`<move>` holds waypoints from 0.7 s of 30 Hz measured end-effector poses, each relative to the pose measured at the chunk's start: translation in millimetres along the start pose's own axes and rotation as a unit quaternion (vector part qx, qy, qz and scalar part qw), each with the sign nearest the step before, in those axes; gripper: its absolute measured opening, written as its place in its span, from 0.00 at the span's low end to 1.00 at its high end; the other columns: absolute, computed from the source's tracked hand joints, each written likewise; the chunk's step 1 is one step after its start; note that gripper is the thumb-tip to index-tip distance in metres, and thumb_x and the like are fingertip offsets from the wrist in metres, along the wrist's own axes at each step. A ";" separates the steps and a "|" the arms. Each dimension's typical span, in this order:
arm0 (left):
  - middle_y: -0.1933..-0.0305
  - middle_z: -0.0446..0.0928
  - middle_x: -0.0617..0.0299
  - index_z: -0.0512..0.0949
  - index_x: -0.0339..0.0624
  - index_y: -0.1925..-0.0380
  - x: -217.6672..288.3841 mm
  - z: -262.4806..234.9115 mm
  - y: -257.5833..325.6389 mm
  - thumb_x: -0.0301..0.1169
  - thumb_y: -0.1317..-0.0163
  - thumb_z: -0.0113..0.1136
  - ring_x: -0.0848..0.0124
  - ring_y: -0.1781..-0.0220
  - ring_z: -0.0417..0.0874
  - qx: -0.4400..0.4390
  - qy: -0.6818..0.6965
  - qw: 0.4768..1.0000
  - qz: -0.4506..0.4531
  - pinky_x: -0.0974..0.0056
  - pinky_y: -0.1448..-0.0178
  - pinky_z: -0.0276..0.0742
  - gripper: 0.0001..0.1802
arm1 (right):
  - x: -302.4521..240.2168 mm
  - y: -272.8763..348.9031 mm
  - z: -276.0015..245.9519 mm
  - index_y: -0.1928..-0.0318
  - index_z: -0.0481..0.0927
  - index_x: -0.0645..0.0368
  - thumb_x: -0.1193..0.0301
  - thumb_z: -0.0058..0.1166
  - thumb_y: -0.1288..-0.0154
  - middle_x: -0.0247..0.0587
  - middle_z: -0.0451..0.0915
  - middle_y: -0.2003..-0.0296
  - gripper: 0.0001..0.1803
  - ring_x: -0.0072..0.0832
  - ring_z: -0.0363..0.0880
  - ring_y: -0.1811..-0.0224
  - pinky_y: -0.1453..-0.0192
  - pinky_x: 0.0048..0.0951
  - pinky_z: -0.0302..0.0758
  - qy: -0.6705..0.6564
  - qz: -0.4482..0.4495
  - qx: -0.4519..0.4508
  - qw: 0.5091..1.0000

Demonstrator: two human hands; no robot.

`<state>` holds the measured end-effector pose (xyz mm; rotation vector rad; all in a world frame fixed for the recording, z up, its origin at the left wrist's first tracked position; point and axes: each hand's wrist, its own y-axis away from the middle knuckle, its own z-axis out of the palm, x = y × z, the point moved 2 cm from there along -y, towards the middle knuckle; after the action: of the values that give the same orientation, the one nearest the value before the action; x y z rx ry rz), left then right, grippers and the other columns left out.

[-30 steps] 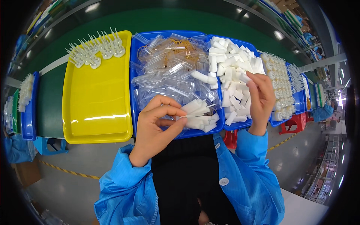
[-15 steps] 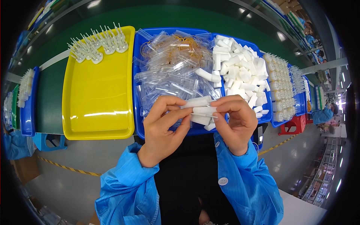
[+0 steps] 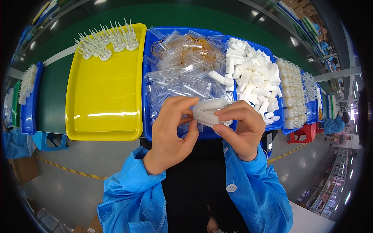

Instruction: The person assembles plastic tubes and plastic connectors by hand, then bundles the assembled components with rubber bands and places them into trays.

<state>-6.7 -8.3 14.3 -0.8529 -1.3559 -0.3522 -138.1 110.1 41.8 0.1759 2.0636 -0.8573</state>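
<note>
Left hand [image 3: 171,134] and right hand [image 3: 241,130] both pinch a bundle of white plastic sticks [image 3: 210,112], perhaps in a clear sleeve, over the blue tray's [image 3: 147,97] front edge.

Bright blue smock sleeves [image 3: 256,190], white snap button [image 3: 231,188], black front panel [image 3: 194,182]

Bright, even overhead light fills the scene; ceiling lamps glare as white streaks on the yellow tray [image 3: 101,116] and the grey floor [image 3: 74,171]. Fisheye distortion bends straight edges toward a black rim. The centre is sharp, the far edges soft.
</note>
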 end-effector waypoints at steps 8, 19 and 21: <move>0.43 0.72 0.48 0.73 0.37 0.43 5.1 -2.3 -3.9 0.15 0.57 0.65 0.56 0.50 0.80 -0.101 -0.115 0.984 0.090 0.61 0.52 0.79 0.35 | -6.3 -7.2 5.2 0.63 0.84 0.63 0.78 0.70 0.53 0.45 0.83 0.65 0.13 0.32 0.82 0.63 0.61 0.27 0.76 0.014 0.034 -0.022 0.999; 0.54 0.77 0.53 0.76 0.36 0.48 -4.0 -23.4 7.3 0.19 0.56 0.70 0.65 0.59 0.80 -0.009 -0.051 0.998 0.021 0.67 0.58 0.77 0.30 | 27.7 -73.7 -16.3 0.59 0.81 0.61 0.73 0.63 0.47 0.46 0.80 0.62 0.14 0.41 0.78 0.60 0.57 0.35 0.74 0.246 -0.008 -0.098 0.964; 0.54 0.77 0.54 0.76 0.36 0.47 -5.7 -27.2 5.8 0.20 0.55 0.71 0.66 0.57 0.80 -0.018 -0.057 0.998 0.034 0.67 0.57 0.78 0.30 | 46.4 -73.2 -8.9 0.58 0.81 0.61 0.72 0.63 0.47 0.47 0.80 0.61 0.14 0.43 0.77 0.58 0.54 0.38 0.74 0.288 -0.025 -0.122 0.950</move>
<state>15.1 -25.1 7.6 -0.9597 -1.4255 -0.2787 -202.9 52.2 46.8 0.2623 2.7093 -0.6121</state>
